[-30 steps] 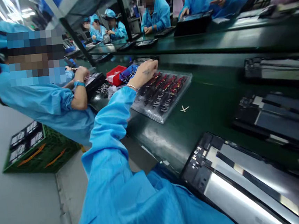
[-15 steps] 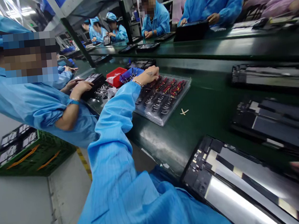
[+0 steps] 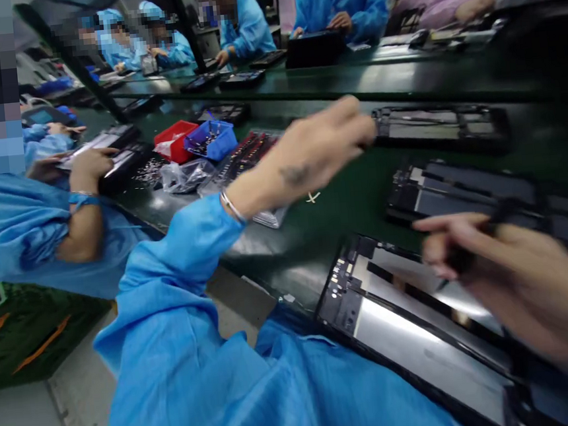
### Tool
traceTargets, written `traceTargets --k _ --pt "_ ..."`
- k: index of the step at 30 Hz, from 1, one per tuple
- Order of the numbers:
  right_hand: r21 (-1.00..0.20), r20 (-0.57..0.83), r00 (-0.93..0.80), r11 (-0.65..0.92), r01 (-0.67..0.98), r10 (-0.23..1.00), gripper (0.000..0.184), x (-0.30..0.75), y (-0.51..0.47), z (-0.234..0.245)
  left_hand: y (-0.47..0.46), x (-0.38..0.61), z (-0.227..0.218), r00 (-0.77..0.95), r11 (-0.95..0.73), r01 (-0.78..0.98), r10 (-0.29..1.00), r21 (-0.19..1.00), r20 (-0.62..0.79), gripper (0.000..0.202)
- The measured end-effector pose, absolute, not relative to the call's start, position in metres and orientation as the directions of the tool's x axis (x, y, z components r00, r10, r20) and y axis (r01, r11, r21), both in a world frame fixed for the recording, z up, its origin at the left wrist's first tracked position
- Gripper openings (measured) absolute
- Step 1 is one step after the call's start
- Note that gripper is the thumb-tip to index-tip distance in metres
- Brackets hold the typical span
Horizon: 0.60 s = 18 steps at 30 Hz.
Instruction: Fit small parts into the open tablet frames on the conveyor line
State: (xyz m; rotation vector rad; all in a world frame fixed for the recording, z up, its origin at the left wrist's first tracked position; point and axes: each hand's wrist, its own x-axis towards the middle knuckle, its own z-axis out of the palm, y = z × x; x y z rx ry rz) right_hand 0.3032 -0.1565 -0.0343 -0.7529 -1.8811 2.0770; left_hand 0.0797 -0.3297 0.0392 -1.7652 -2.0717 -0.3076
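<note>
My left hand (image 3: 303,155) hangs over the bench with its fingers pinched together. Whatever it holds, if anything, is hidden behind the fingers. Beneath its wrist lies a clear plastic tray (image 3: 270,217) of small red and black parts, partly covered by the hand. My right hand (image 3: 512,272), blurred, is closed around a dark slim tool (image 3: 462,260) with a thin tip; its kind is unclear. Under that hand sits an opened tablet (image 3: 403,328) with silver battery panels, at the bench's near edge.
Two more opened tablets, one in the middle (image 3: 461,187) and one farther back (image 3: 435,123), lie beyond. A red bin (image 3: 175,139), a blue bin (image 3: 218,142) of small parts and a plastic bag (image 3: 186,175) stand left. A co-worker's arm (image 3: 89,210) works beside them.
My left hand has lifted off the parts tray and moved right, toward the tablets. My right hand has come into fuller view over the near tablet. The view has turned right.
</note>
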Motion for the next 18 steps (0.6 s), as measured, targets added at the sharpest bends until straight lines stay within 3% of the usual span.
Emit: traceTargets --k 1,3,6,8,13,16,18 --pt "-0.96 -0.254 -0.876 -0.221 0.175 0.409 0.042 0.298 -0.162 -0.035 -0.324 0.104 0.031 0.038 0.051 0.98 0.903 -0.194 0.428 0.037" --pt "-0.93 -0.254 -0.908 -0.342 0.134 0.334 0.035 0.292 -0.171 -0.037 -0.318 0.139 0.012 0.377 -0.213 0.899 0.822 -0.384 0.426 0.038" --pt "-0.914 -0.221 -0.903 -0.401 0.06 0.369 0.029 0.294 -0.175 -0.04 -0.312 0.156 -0.012 0.685 -0.383 0.714 0.555 -0.586 0.472 0.021" --pt "-0.922 -0.206 -0.89 -0.385 0.037 0.407 0.027 0.299 -0.174 -0.042 -0.308 0.154 -0.02 0.729 -0.385 0.675 0.476 -0.629 0.492 0.015" --pt "-0.963 -0.139 -0.866 -0.268 0.006 0.48 0.023 0.301 -0.167 -0.048 -0.302 0.151 -0.027 0.75 -0.407 0.652 0.472 -0.64 0.464 0.014" --pt "-0.997 -0.008 -0.851 -0.065 -0.031 0.525 0.021 0.298 -0.165 -0.048 -0.301 0.15 -0.03 0.68 -0.397 0.731 0.491 -0.555 0.545 0.014" --pt "-0.994 0.082 -0.842 0.11 -0.027 0.533 0.018 0.297 -0.164 -0.045 -0.301 0.149 -0.029 0.526 -0.289 0.847 0.574 -0.446 0.628 0.016"
